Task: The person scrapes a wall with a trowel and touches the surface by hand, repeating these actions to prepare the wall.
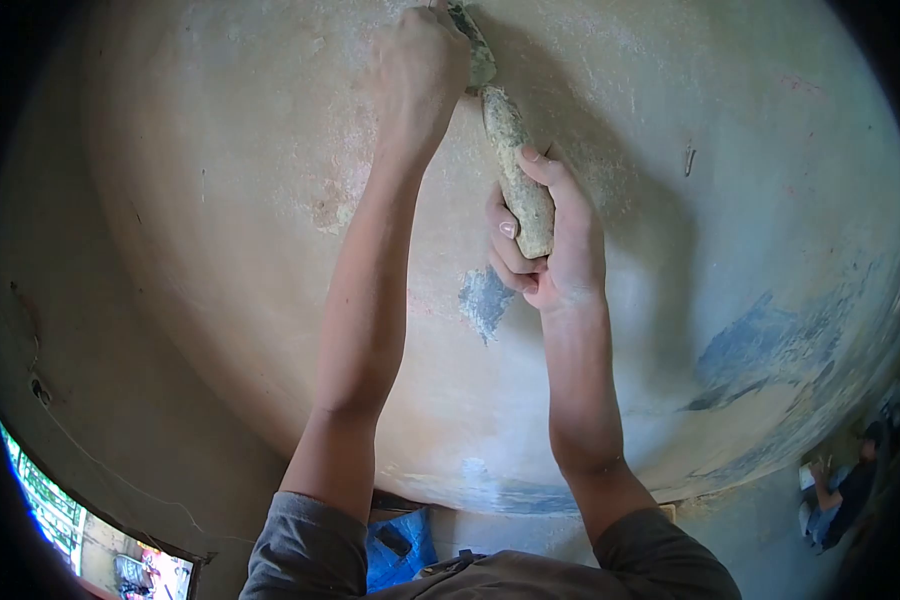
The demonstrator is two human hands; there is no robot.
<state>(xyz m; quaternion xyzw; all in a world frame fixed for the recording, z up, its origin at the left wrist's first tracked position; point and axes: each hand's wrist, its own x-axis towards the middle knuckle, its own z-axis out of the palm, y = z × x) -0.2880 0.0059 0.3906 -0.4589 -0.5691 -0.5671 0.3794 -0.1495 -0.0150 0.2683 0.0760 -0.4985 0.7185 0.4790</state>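
Note:
Both arms reach up against a worn, patchy wall (450, 250). My right hand (550, 220) is wrapped round the rough, plaster-crusted handle of a tool (515, 165), thumb along its side. The tool's flat, dirty blade (477, 55) shows above the handle, near the top edge. My left hand (420, 60) is closed beside that blade, knuckles towards the camera; its fingertips are mostly hidden, and what they grip cannot be made out. Below my right hand is a bluish-grey bare patch (485, 303) in the wall's surface.
A blue bag or sheet (400, 550) lies at the bottom. At the lower right is another person (840, 495). A window or opening (90, 530) shows at the lower left, with a thin wire (120, 467) above it. A small nail or hook (689, 158) sticks out at the right.

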